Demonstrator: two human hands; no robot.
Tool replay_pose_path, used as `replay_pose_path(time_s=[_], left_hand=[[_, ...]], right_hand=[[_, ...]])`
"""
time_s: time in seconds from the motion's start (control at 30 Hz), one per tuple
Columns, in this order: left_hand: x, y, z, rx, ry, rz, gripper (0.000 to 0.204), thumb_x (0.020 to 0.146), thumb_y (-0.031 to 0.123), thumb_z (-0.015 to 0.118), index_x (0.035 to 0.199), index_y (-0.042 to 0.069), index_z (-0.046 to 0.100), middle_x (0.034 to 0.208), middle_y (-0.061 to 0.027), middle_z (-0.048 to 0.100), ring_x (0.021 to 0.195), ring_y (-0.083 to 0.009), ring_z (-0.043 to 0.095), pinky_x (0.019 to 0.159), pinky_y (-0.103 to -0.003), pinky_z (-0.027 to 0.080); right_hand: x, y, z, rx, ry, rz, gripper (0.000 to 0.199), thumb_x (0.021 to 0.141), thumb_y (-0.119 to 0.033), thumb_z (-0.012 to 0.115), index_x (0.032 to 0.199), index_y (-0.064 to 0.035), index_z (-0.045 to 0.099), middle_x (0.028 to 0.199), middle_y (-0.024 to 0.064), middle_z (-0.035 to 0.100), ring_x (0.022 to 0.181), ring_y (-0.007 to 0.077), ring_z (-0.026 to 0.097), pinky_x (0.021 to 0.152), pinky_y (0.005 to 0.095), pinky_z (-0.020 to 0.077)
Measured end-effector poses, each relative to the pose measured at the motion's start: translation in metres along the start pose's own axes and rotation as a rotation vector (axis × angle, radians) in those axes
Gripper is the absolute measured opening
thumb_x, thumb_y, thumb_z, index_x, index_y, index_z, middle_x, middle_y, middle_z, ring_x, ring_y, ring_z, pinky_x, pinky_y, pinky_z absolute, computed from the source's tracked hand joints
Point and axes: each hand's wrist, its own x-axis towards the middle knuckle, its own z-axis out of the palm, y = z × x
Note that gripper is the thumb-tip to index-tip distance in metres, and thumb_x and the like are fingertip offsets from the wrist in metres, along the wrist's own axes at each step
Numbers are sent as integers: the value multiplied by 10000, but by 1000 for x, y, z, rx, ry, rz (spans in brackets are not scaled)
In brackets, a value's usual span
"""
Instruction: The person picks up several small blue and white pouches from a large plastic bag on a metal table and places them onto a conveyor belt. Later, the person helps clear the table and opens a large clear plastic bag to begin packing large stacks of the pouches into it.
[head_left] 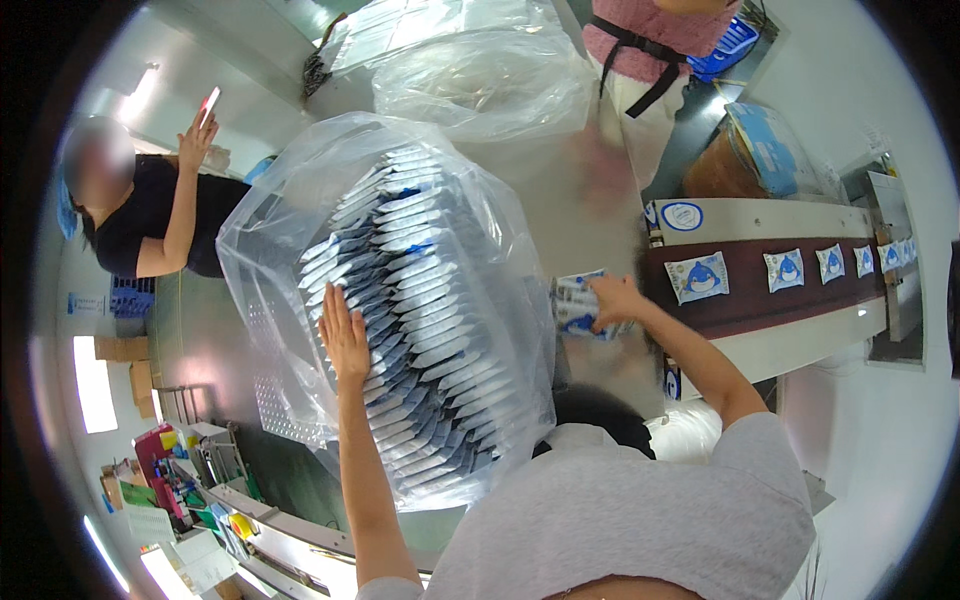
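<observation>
A large clear plastic bag [500,230] stands open before me, lining a perforated crate [282,395]. Rows of white and blue packets [430,300] are stacked on edge inside it. My left hand [345,335] rests flat on the left side of these rows, fingers stretched out. Off to the right of the bag, my right hand [615,302] has its fingers closed on a white and blue packet [577,300] above the metal table. Part of that packet is hidden under the fingers, and I cannot tell whether more than one is there.
To the right, a dark red conveyor belt [740,325] carries several packets [697,277] in a line. More clear plastic bags [480,80] lie at the far side. A person in black [165,215] stands at left, one in pink [660,35] beyond the table. A cardboard box [735,165] sits behind the conveyor.
</observation>
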Motion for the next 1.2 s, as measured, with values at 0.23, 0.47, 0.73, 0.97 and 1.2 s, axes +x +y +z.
replay_pose_path(time_s=[0.23,0.47,0.73,0.97,1.2], left_hand=[[5,-12,-2,-53,-26,28,531,950,277,410,1434,109,271,1517,-99,189,1384,-291,215,1118,-473,164],[68,53,-131,41,426,442,505,725,56,682,1209,70,538,1362,-138,412,1284,-349,365,1049,-480,303],[221,3,-139,320,194,154,343,717,198,711,1030,91,620,1052,-121,610,1009,-293,585,809,-428,473],[248,0,-170,316,318,189,141,784,226,659,796,85,659,774,-135,657,722,-342,651,631,-420,523],[215,5,-170,36,172,230,183,801,177,636,951,73,624,897,-145,651,855,-364,622,754,-414,500]], right_hand=[[63,6,-10,7,-187,-186,896,438,-372,850,1183,-29,489,1107,199,580,1086,360,513,924,397,403],[-8,-7,-104,795,544,-207,746,517,-221,831,1160,-3,523,1063,105,600,1001,222,560,892,339,435],[-14,-196,-173,766,507,-722,1044,502,-350,868,1349,-22,352,1284,158,477,1212,246,431,1062,380,277],[148,-353,-219,-558,704,-560,825,524,-323,787,1200,2,444,1058,161,593,1016,309,558,875,435,381],[230,-395,-177,-862,383,-425,707,627,-305,735,1223,-33,470,1185,144,548,1099,289,528,953,515,345]])
